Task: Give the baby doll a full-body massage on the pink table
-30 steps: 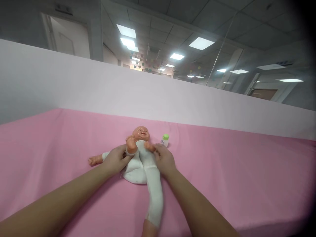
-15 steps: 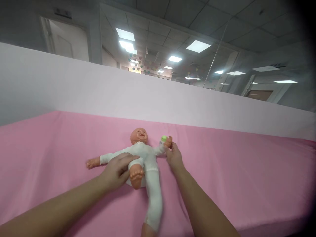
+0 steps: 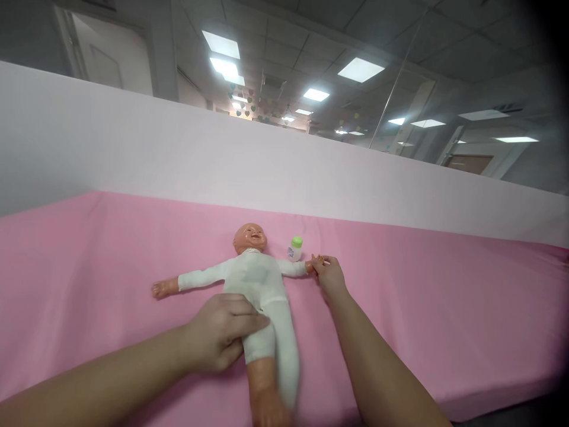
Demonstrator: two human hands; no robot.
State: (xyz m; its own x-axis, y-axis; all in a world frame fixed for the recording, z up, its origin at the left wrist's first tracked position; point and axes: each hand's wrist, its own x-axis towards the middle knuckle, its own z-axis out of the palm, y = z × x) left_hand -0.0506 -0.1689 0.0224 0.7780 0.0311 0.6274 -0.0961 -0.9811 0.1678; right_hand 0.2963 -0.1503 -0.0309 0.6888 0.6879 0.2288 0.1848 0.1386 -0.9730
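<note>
On the pink-clothed counter (image 3: 422, 308) a plastic baby doll in white (image 3: 255, 276) lies face-up. The left hand (image 3: 222, 338) wraps its thigh at 6 o'clock; the right hand (image 3: 331, 277) pinches its fist at 3 o'clock.

An office-like room: tiled ceiling (image 3: 311, 35) with panel lights (image 3: 360, 69), glass partition (image 3: 402, 83), plain door (image 3: 95, 56).
</note>
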